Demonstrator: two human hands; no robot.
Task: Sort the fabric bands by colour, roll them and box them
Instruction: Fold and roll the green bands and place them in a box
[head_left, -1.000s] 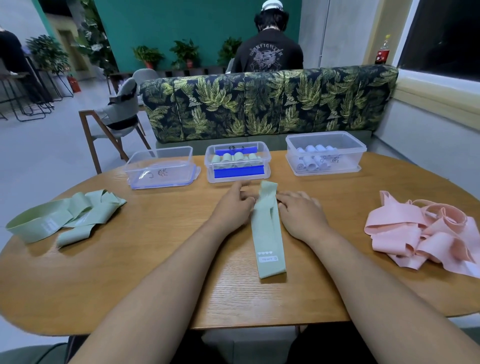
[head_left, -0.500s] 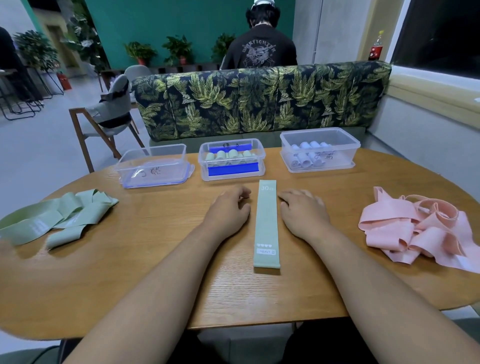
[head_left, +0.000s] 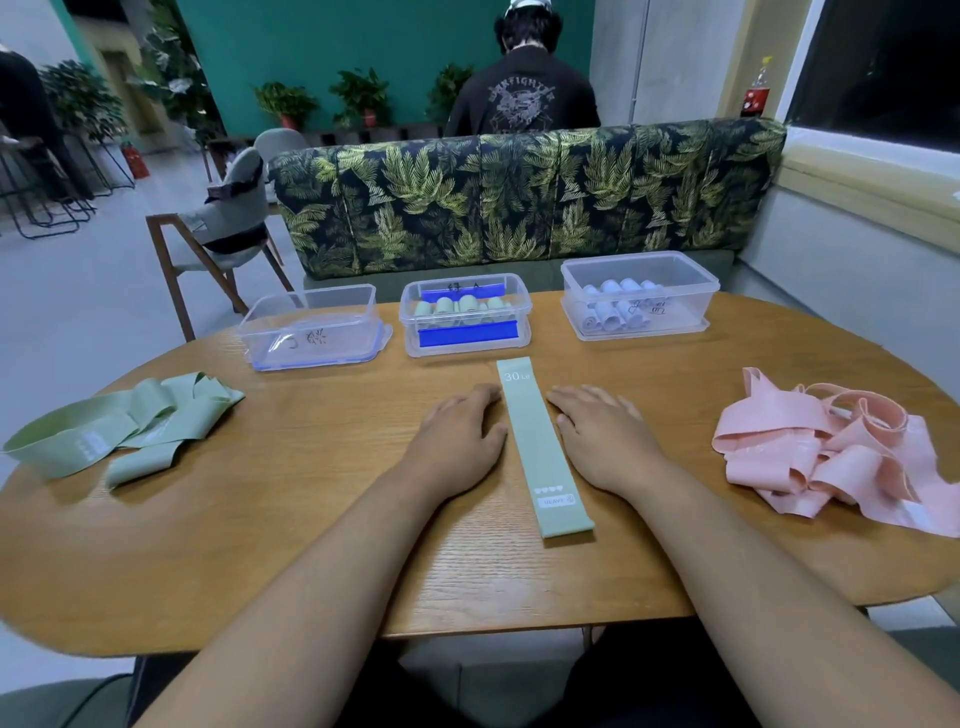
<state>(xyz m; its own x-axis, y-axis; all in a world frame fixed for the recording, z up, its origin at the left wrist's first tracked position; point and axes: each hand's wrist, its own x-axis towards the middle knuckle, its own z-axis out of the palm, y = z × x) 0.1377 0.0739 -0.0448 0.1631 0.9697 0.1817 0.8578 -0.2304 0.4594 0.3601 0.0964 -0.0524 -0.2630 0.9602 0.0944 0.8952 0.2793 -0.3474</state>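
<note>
Band (head_left: 540, 447) of sage-green fabric lies flat and straight at the middle of the wooden surface (head_left: 311, 519). Its far end is printed "30" and its near end carries a small "HEAVY" label. The left grip (head_left: 457, 441) rests palm down just beside the band's left edge, released, fingers relaxed and holding nothing. The right grip (head_left: 602, 441) lies the same way beside the right edge, also released. A loose pile of green bands (head_left: 119, 431) sits far to the left, and a tangled pile of pink bands (head_left: 831, 452) sits far to the right. Along the far edge stand three clear boxes. The left box (head_left: 311, 317) holds no rolls, the middle box (head_left: 522, 322) holds green rolls (head_left: 462, 306), and the right box (head_left: 691, 301) holds pale rolls (head_left: 613, 306).
</note>
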